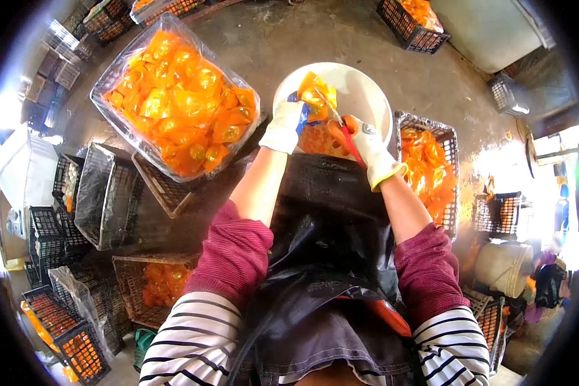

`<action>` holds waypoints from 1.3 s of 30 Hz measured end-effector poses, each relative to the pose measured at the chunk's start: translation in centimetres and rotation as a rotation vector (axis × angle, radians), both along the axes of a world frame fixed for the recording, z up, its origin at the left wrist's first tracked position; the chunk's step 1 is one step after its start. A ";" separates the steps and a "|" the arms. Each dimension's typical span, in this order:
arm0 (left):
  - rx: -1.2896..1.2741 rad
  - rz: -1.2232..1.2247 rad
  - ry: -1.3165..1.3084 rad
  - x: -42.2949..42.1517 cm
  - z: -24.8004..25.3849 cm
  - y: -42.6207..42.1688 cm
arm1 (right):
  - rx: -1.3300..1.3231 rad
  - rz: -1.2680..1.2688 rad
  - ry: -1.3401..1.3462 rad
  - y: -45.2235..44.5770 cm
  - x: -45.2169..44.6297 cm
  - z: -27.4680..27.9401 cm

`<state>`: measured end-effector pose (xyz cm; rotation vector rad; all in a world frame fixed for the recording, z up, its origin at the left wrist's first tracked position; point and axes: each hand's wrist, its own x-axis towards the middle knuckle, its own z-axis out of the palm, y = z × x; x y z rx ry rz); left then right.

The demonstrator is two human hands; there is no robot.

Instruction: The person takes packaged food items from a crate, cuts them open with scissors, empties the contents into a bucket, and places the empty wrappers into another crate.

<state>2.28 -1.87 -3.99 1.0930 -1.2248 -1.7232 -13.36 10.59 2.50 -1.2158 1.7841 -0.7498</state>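
My left hand (285, 125), in a white glove with blue on it, is closed on a shiny orange plastic packet (314, 90). In my right hand (368, 143), gloved in white with orange fingers and a yellow cuff, is a red-handled cutting tool (350, 140). Its slim metal blade reaches up against the packet; whether it is scissors or a knife I cannot tell. Both hands are over a large white bucket (381, 106), which holds wet orange contents (321, 139). My fingers partly hide the packet and the tool's handle.
A plastic-lined crate (246, 154) heaped with orange packets (180, 103) stands left of the bucket. Another crate (455, 164) of packets is close on the right. Several black crates (109, 193) are stacked at far left. A white tub (503, 267) lies at right.
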 end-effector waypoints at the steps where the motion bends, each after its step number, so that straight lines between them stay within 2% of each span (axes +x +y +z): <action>1: -0.001 0.029 -0.034 0.1 1.4 0.7 | -0.030 -0.022 -0.105 -0.1 0.0 -0.4; 2: -0.001 0.057 -0.068 0.2 2.3 1.0 | -0.059 -0.044 -0.210 -0.1 -0.2 -1.2; 3: -0.021 -0.003 -0.122 0.0 0.5 0.2 | -0.087 -0.068 -0.315 -0.1 -0.3 -1.7; 4: -0.040 -0.065 -0.174 -0.5 -3.0 -1.3 | -0.123 -0.017 -0.170 -0.1 -0.3 -1.6; 6: -0.093 -0.099 -0.289 -0.7 -3.9 -1.7 | -0.189 0.085 0.122 -0.1 -0.2 -1.4; 9: -0.209 -0.027 -0.545 0.4 2.3 1.1 | -0.043 -0.184 -0.647 -0.4 -0.8 -3.2; 10: -0.264 -0.012 -0.671 0.7 4.0 2.0 | -0.071 -0.109 -0.486 -0.5 -1.0 -3.5; 12: -0.330 0.000 -0.726 0.9 4.9 2.4 | -0.125 0.038 -0.165 -0.7 -1.0 -3.4; 14: -0.345 -0.010 -0.585 1.2 4.9 2.3 | -0.215 0.162 0.249 -0.7 -1.0 -2.6; 15: -0.459 -0.076 -0.681 1.4 4.9 2.3 | -0.258 0.224 0.457 -0.7 -1.0 -2.1; 17: -0.681 -0.216 -0.874 1.7 4.6 2.5 | -0.203 0.118 0.048 -2.0 -2.5 -6.6; 19: -0.534 -0.006 -0.790 0.9 5.4 2.8 | -0.138 0.083 -0.060 -1.9 -1.9 -5.5; 20: -0.462 0.099 -0.745 0.5 5.7 2.6 | -0.104 0.103 0.036 -1.4 -1.8 -4.8; 22: -0.182 0.173 -0.156 0.2 3.8 1.5 | -0.077 0.047 -0.043 -0.7 -0.9 -2.9; 23: -0.039 0.202 0.138 0.0 2.5 0.8 | -0.083 -0.031 -0.214 -0.5 -0.8 -2.6; 24: -0.152 0.109 0.172 0.3 2.4 0.2 | -0.092 -0.108 -0.385 -0.4 -0.8 -2.4; 25: 0.213 0.115 0.340 0.0 5.1 1.6 | -0.109 -0.150 -0.537 -0.3 -0.8 -2.4; 26: 0.154 0.012 0.471 -1.2 2.0 0.3 | -0.127 -0.192 -0.690 -0.3 -0.8 -2.4; 28: 0.169 -0.119 0.660 -1.8 3.1 0.7 | -0.146 -0.235 -0.852 -0.4 -0.4 -2.6; 30: 0.315 -0.170 0.781 -1.4 5.0 2.1 | -0.151 -0.237 -0.869 -0.6 0.7 -2.2; 33: 0.240 -0.055 0.627 -1.4 3.7 1.3 | -0.060 -0.125 -0.662 0.0 1.2 0.0; 36: 0.200 0.026 0.596 -1.5 3.3 1.5 | -0.066 -0.254 -0.900 -0.5 0.7 -2.3; 39: 0.223 0.141 0.468 -1.2 5.2 2.7 | -0.078 -0.054 -0.683 -1.0 0.1 -4.3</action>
